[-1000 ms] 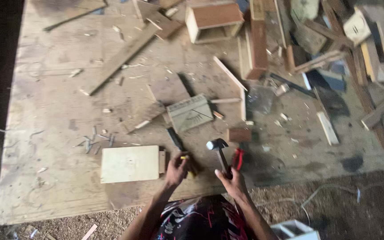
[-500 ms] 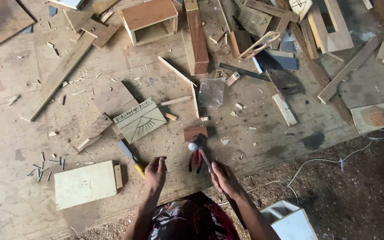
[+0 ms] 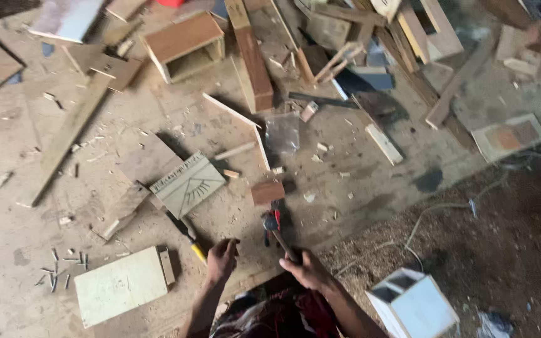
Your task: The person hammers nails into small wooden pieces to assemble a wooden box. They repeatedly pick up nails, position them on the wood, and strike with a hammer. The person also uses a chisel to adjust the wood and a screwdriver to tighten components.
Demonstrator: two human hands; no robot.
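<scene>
Head view, looking down on a plywood work floor [image 3: 358, 188] littered with offcuts.

Count: one hammer [image 3: 275, 230]; two hands in view, both the person's own; one yellow-handled tool [image 3: 189, 239]; one small reddish wood block [image 3: 267, 192]; one pale rectangular board [image 3: 120, 286]; one open wooden box [image 3: 185, 45]; one white box with compartments [image 3: 411, 303]; one clear plastic bag [image 3: 282, 133]; a scatter of nails [image 3: 64, 268], too small to count exactly.

Right hand [image 3: 308, 269]: fingers wrapped tight round the near end of the hammer handle. Hammer lies at the near centre of the floor, its metal head just near of the reddish block; whether they touch cannot be told. Long axis runs from the near right, at the hand, to the far left, at the head. Head points away from the person. Something red shows beside the head; blurred, kind unclear.

Left hand [image 3: 221, 260]: fingers loosely curled, pressed to the floor, holding nothing. It sits just right of the yellow-handled tool's near end, not touching it.

Pale board: near left, nails further left. White box: near right, on sawdust.
</scene>
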